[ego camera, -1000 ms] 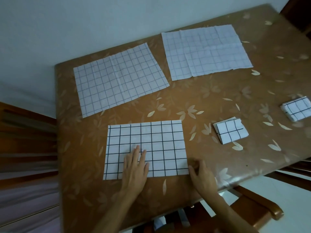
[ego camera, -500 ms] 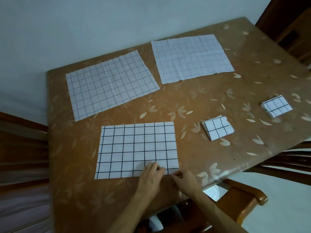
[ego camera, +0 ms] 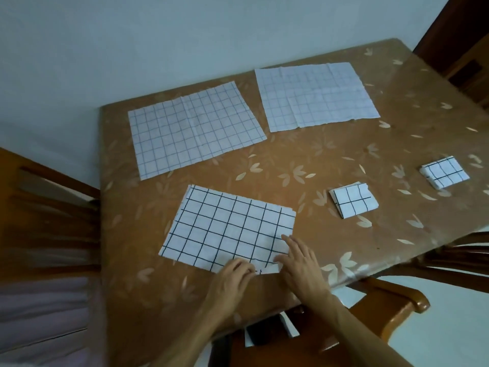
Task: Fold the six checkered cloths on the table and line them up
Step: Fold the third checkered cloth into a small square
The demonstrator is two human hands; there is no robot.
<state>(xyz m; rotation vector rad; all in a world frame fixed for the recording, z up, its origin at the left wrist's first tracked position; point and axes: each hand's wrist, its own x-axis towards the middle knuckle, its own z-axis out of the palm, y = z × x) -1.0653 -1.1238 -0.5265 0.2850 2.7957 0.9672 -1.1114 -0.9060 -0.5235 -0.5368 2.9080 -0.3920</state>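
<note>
The half-folded cloth point(ego camera: 227, 226) lay at the desk's point(ego camera: 304, 160) near edge, long axis left-to-right (slightly skewed). The left hand point(ego camera: 232, 274) pinched its hem; the right hand point(ego camera: 299, 260) pressed it, fingers spread. Beyond lay two spread cloths point(ego camera: 195, 131) point(ego camera: 317, 96) and two folded squares point(ego camera: 353, 200) point(ego camera: 444, 172).

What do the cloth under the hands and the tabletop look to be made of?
The near cloth: thin woven fabric, likely cotton, matte white with a black grid; it lies limp, with layered edges at its far side. The tabletop: seemingly a glossy plastic or vinyl cover, brown with pale leaf print; sheen shows along its near right edge. What lies beneath it cannot be told.
</note>
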